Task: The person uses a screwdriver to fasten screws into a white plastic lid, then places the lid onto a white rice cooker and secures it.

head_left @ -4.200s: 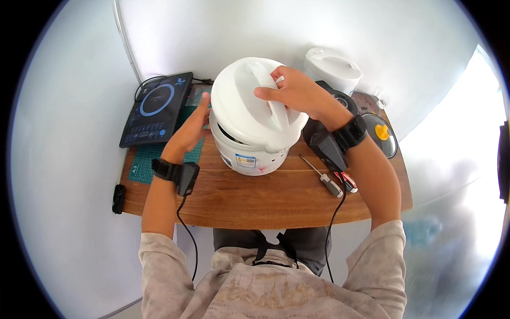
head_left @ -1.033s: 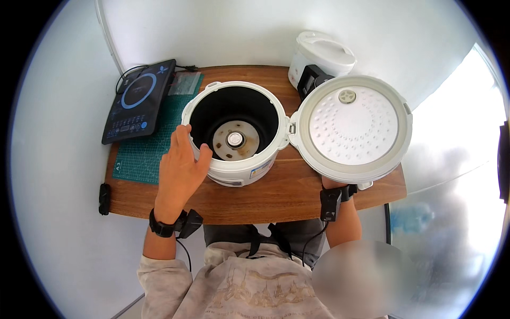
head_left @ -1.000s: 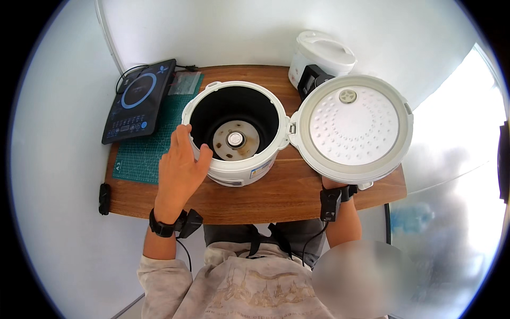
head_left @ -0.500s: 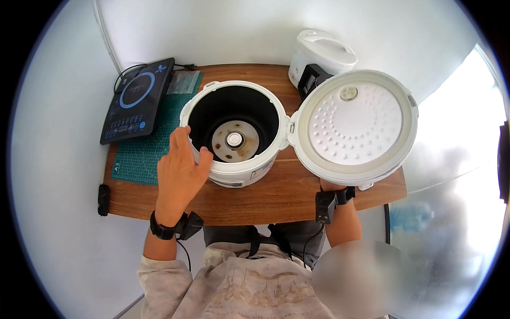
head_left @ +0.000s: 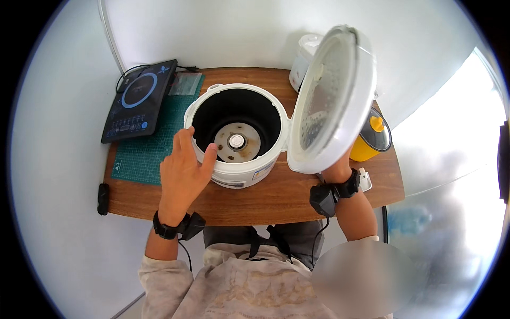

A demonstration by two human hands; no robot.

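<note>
A white rice cooker stands at the middle of the table, with no inner pot in it. Its dark cavity shows a stained heating plate with a round silver centre button. My left hand is at the cooker's near left rim, thumb and fingers apart and touching the edge. The dimpled lid, hinged on the cooker's right side, stands steeply tilted. Behind its lower part is my right hand, against the outer face; the lid hides its fingers.
A black induction cooktop lies on a green cutting mat at the left. Another white rice cooker stands at the back, partly behind the lid. To the right are a yellow pot with a glass cover and a small white piece.
My right hand has swung the lid up from nearly flat to steeply tilted, uncovering the yellow pot. My left hand stays at the cooker's rim.
</note>
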